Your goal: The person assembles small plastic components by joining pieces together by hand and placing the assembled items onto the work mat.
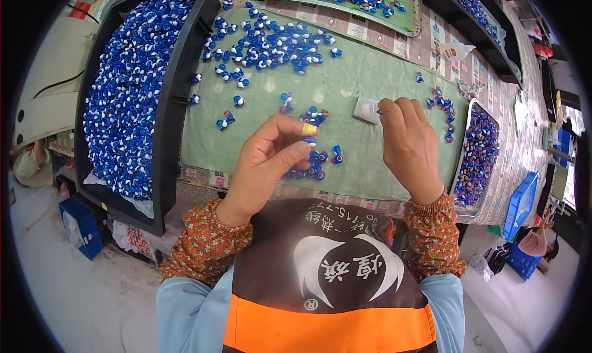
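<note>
Hands (pixel 408 146) apart — blue pieces (pixel 337 155) between

Left hand (pixel 266 159): yellow wrap (pixel 309 129) around index fingertip, otherwise bare
Right hand (pixel 408 144): bare
Oversleeves (pixel 206 239): orange-red, small pale floral print, gathered at the wrists, puffed along the forearms
Upper sleeves (pixel 188 310): plain light blue, showing above the oversleeves
Apron (pixel 270 257): dark brown to black, slight sheen
Apron emblem (pixel 349 270): white curved shapes framing characters, more lettering near the hem
Apron band (pixel 333 329): broad, bright orange, running crosswise
</note>
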The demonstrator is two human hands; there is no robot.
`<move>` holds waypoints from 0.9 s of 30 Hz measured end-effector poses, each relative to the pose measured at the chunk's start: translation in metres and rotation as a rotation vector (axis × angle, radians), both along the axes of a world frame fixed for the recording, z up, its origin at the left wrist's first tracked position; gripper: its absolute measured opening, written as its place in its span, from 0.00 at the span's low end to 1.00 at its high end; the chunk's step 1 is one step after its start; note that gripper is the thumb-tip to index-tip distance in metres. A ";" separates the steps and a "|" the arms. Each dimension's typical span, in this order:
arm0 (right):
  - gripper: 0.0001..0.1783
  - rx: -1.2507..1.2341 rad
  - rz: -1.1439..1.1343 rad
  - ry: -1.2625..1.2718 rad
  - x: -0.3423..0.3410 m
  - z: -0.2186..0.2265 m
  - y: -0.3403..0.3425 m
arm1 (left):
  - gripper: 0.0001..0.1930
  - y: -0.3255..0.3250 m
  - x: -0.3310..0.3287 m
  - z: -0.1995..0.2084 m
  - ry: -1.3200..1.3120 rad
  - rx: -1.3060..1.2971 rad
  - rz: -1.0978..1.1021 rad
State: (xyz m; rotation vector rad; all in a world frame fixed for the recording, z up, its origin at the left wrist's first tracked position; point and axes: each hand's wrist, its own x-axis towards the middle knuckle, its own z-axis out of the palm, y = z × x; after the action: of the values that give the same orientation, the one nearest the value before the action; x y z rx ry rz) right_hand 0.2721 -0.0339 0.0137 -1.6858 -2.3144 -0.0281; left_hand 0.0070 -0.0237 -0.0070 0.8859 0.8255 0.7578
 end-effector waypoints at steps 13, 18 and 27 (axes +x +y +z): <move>0.16 -0.060 0.070 -0.099 -0.011 0.010 0.008 | 0.09 -0.005 0.008 -0.003 0.013 -0.042 -0.003; 0.16 -0.053 0.062 -0.108 -0.009 0.012 0.008 | 0.09 -0.008 0.009 0.001 -0.001 -0.099 -0.010; 0.13 -0.255 0.008 0.749 -0.030 0.021 -0.029 | 0.11 -0.014 0.012 -0.006 -0.155 -0.199 -0.022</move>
State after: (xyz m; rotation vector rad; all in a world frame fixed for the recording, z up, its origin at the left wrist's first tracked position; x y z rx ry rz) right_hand 0.2418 -0.0628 0.0347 -1.4405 -1.7937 0.7871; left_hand 0.0185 -0.0374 -0.0125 0.6499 0.7386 0.7024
